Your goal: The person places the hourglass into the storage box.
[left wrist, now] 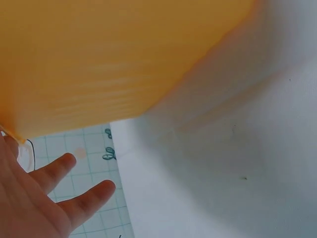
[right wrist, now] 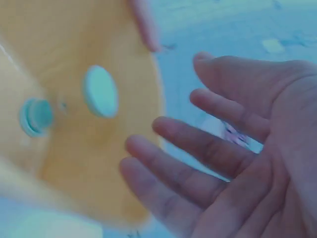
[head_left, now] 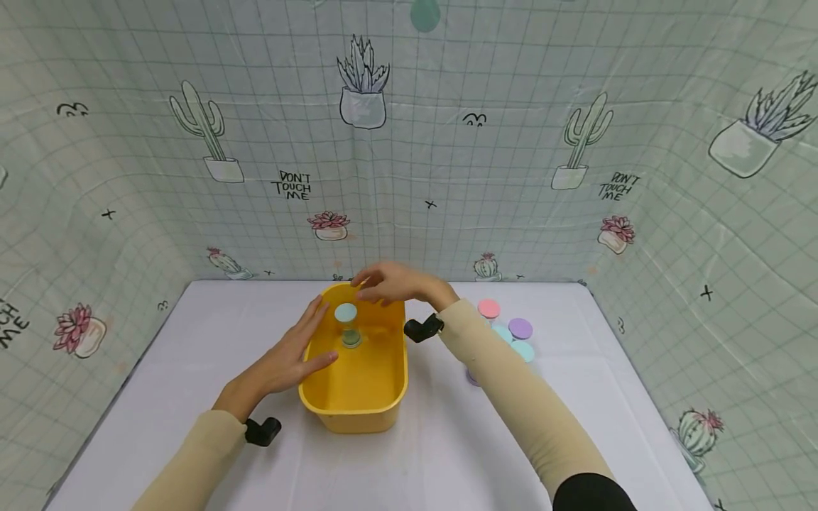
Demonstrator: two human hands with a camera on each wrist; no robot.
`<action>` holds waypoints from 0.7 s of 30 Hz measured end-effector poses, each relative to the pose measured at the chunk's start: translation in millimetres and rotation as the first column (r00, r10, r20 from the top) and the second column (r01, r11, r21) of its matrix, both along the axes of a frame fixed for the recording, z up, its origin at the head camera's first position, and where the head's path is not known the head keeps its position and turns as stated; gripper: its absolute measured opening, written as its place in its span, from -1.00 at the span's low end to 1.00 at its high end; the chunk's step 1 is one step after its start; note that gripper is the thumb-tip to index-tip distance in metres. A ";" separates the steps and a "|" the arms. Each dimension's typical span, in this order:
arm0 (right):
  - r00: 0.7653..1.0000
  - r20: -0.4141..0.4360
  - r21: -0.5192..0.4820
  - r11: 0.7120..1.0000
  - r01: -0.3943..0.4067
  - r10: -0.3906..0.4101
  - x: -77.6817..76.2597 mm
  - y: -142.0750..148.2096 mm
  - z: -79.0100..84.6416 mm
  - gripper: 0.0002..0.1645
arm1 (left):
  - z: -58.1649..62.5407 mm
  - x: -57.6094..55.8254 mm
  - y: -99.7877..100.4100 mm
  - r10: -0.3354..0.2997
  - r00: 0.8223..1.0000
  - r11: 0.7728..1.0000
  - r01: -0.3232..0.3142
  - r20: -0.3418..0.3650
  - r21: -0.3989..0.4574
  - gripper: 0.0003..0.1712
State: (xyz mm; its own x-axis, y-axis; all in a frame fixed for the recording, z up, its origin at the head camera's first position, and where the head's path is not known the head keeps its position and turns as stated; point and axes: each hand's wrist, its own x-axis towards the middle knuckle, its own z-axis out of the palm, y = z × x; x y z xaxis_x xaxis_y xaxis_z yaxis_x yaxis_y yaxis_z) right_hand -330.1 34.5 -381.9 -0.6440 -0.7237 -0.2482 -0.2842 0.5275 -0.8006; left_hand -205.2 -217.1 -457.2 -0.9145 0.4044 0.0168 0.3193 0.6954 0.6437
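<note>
- I see the left hand with fingers spread at the bin's ten o'clock rim, thumb over the inside.
- The right hand is at its one o'clock rim, fingers loosely apart.
- Inside, a blue disc sits toward twelve, a green disc just six-ward; whether they touch, I can't tell.
- More discs sit at three o'clock.

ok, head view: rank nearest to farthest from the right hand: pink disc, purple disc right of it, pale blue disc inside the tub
1. Pale blue disc: inside the yellow tub, left of the right hand.
2. Pink disc: outside, right of the tub.
3. Purple disc: farther right.
</note>
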 end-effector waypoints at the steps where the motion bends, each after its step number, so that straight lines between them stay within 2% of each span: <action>1: 1.000 -0.025 -0.028 1.000 0.012 -0.013 -1.1 7.4 2.7 -0.48 | -0.7 -0.3 0.3 -0.001 1.000 1.000 0.001 -0.001 0.008 0.08; 6: 0.989 -0.104 -0.143 0.986 0.089 -0.104 -6.4 48.6 14.6 -0.50 | -5.8 -0.5 0.4 0.002 1.000 0.999 -0.002 -0.010 0.032 0.11; 10: 0.967 -0.153 -0.194 0.966 0.173 -0.204 -7.9 85.1 24.1 -0.49 | -7.6 0.8 0.4 0.006 1.000 0.999 -0.006 -0.004 0.044 0.12; 15: 0.930 -0.217 -0.209 0.945 0.251 -0.295 -10.4 130.4 29.4 -0.41 | -7.1 1.6 0.8 0.010 1.000 0.998 -0.011 0.005 0.057 0.14; 21: 0.903 -0.211 -0.155 0.924 0.348 -0.376 -11.5 181.5 19.6 -0.26 | -5.8 1.9 1.5 0.006 1.000 0.998 -0.007 0.008 0.055 0.13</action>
